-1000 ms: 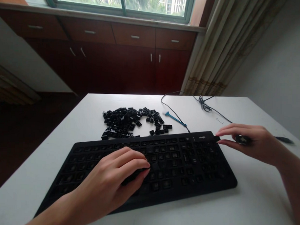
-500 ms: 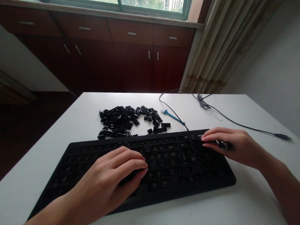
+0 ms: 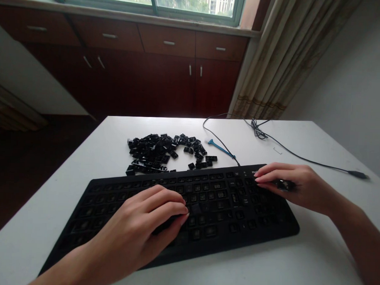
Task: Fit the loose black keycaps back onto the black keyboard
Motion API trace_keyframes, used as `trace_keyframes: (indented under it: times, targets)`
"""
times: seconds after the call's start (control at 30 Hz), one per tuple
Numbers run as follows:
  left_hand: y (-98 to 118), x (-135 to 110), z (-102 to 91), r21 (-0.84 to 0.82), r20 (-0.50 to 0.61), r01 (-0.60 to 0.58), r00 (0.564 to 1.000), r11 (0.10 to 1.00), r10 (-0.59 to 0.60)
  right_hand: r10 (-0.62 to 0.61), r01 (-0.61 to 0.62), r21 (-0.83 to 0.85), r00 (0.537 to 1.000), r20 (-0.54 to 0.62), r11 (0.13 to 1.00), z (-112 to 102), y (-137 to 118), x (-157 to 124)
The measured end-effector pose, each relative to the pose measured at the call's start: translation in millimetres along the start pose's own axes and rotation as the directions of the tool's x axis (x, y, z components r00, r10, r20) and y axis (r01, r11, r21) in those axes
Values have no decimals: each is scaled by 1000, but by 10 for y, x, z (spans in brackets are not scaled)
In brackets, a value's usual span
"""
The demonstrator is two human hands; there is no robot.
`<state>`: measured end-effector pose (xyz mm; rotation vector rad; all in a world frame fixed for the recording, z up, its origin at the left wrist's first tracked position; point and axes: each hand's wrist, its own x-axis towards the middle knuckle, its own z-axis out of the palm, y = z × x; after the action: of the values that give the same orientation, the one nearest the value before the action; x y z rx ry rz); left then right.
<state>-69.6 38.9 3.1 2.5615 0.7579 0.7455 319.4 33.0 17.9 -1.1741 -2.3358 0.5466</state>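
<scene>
A black keyboard (image 3: 217,247) lies across the white table, most of its key places bare of keycaps. Over its middle, my left hand (image 3: 150,218) is closed, with thumb and fingertips meeting just beside a dark keycap (image 3: 195,208); what they pinch, if anything, is too dark to see. My right hand (image 3: 294,183) rests at the keyboard's upper right corner, its fingertips pressed together. Under that palm shows a dark, glinting thing (image 3: 285,185), partly hidden, whose kind I cannot make out. Behind the keyboard lies a heap of loose black keycaps (image 3: 152,149).
A blue tool (image 3: 221,148) with a flared end lies beyond the keyboard, partly beneath the cable (image 3: 221,140). The cable runs to a bundle (image 3: 257,129) and a plug (image 3: 359,174) at the right. A thin bent wire (image 3: 277,151) lies near it. Cabinets (image 3: 167,83) stand behind the table.
The view has shifted very slightly. Both hands keep nearly the same places on the keyboard, with the right fingertips drawn a little closer together.
</scene>
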Motion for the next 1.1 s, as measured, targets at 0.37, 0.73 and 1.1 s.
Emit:
trace_keyframes:
  times: [0.37,0.73,1.1]
  targets:
    - [14,-2,-7,-4,-4,-8,1000,1000,8,-2,3,25,999,-43,1000,4,19,-1]
    - [-2,3,8,-7,2,-3,1000,1000,3,-44,44,-2,999,-25,999,-6,51,-14]
    - [11,1,4,-6,0,6,1000,1000,-6,-12,11,-3,997,-79,1000,-46,-67,-1]
